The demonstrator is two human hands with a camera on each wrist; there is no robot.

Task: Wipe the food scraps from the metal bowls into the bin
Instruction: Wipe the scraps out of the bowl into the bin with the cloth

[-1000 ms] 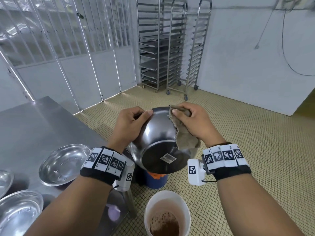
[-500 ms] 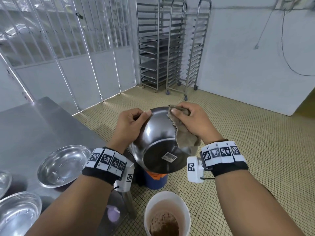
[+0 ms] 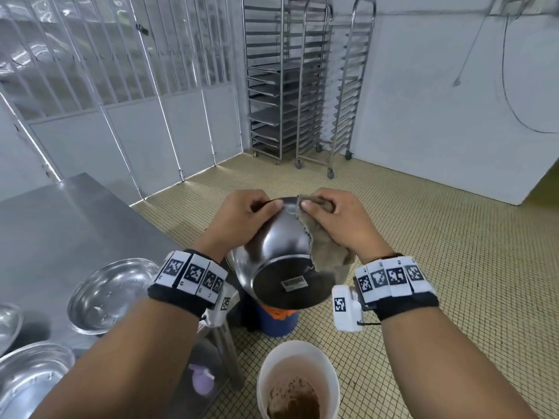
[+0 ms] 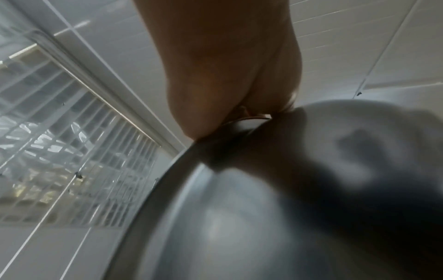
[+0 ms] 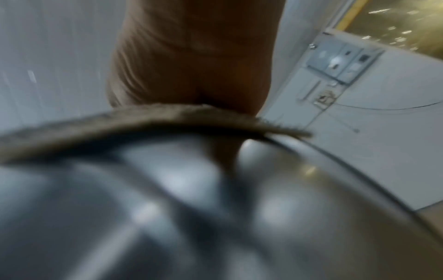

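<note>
Metal bowl (image 3: 279, 252) held in mid-air, tipped so the flat base with its label faces the head camera and the mouth faces away and down; directly above the blue bin (image 3: 278, 323) on the floor. Interior out of sight, so the amount of scrap left cannot be told.

Left hand (image 3: 242, 220) at the bowl's upper left rim: fingers curled over the edge, thumb pressed on the outer wall, a firm closed pinch. Left wrist view, though blurred, agrees, with rim caught between thumb and fingers.

Right hand (image 3: 335, 222) at the upper right rim, closed on a brown cloth (image 3: 325, 252): thumb tip on the outside, fingers folded over the edge, probably pressing cloth against the inner wall. Rest of the cloth draped down the bowl's outer right side. Right wrist view blurred, showing only cloth edge lying across the rim.

Step in hand, by judgement: wiping inside the tipped bowl, scraps meant to drop into the bin. Next move likely calls for a sweep of the cloth round the inner wall toward the low edge, bowl kept over the bin, left pinch held steady.

White bucket (image 3: 298, 379) with brown residue nearer than the bin. More bowls (image 3: 112, 293) left of the held bowl, on the steel surface (image 3: 60, 225).
</note>
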